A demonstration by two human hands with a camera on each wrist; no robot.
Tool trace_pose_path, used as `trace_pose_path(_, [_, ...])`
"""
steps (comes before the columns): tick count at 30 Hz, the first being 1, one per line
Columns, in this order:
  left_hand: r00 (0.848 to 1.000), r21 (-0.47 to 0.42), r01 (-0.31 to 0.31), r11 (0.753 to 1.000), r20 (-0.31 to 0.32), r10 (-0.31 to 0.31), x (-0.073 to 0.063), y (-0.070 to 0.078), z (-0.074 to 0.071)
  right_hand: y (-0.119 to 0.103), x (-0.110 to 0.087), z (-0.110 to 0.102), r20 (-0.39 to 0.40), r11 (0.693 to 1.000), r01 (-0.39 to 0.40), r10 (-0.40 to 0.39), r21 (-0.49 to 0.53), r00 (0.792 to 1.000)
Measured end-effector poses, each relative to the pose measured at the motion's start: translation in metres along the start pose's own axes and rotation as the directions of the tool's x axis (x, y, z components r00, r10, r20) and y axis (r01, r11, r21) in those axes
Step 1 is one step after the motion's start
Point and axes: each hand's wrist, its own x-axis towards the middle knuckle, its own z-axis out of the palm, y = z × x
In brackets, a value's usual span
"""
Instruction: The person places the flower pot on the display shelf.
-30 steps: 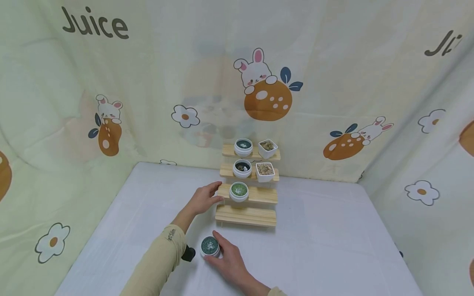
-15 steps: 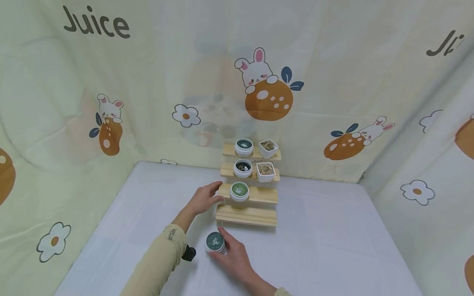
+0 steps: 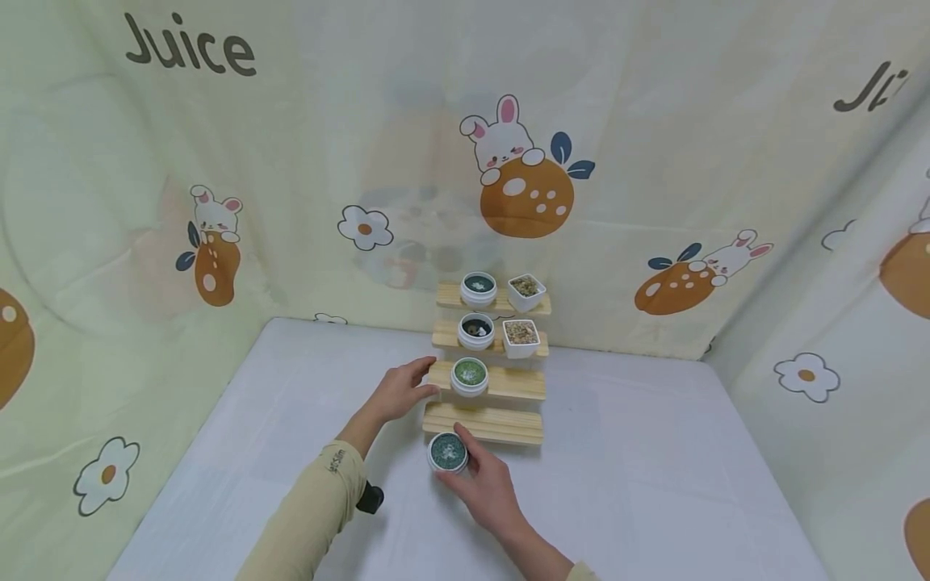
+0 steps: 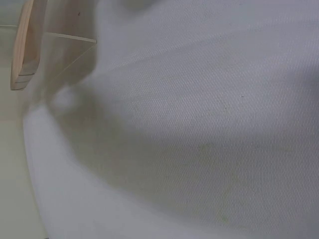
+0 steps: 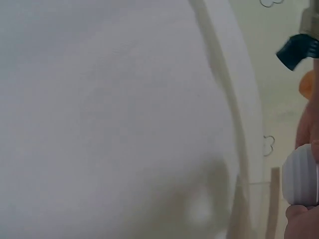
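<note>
My right hand [image 3: 487,488] grips a small white round jar [image 3: 448,453] by its side, thumb in front and fingers behind. Dark green speckled contents show at the jar's top. It overlaps the front edge of the lowest step of a wooden tiered display stand [image 3: 508,383]. In the right wrist view the ribbed white side of the jar [image 5: 298,174] shows between the fingers. My left hand [image 3: 398,390] holds the left end of the stand's second step from the bottom, thumb in front, fingers behind. The left wrist view does not show that hand.
A round jar with green contents [image 3: 469,376] stands on the second step from the bottom. Higher up are two dark-filled round jars [image 3: 475,332] and two square white cups [image 3: 521,339] of grainy bits. A printed curtain [image 3: 617,161] encloses the white table [image 3: 639,460].
My right hand has carried the dark green jar from the table area at front left, up and to the right, to the stand's lowest step. The left hand stays in place.
</note>
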Motion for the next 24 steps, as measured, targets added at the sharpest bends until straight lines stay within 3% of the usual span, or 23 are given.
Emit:
trace_pose_path(9, [1.0,-0.016,-0.005,1.0,0.002,0.005,0.001,-0.002,0.0,-0.008,0.014,-0.026,-0.044,0.993,-0.11,0.112,0.046,0.993])
trace_pose_path(14, [1.0,-0.022,-0.008,1.0,-0.004,0.008,0.001,-0.003,0.001,-0.009,0.018,-0.037,-0.073,0.989,-0.125,0.131,0.075,0.989])
trace_pose_path(24, [1.0,-0.017,-0.009,1.0,-0.004,0.009,0.002,-0.003,0.002,-0.011,0.029,-0.053,-0.159,0.985,-0.169,0.172,0.035,0.972])
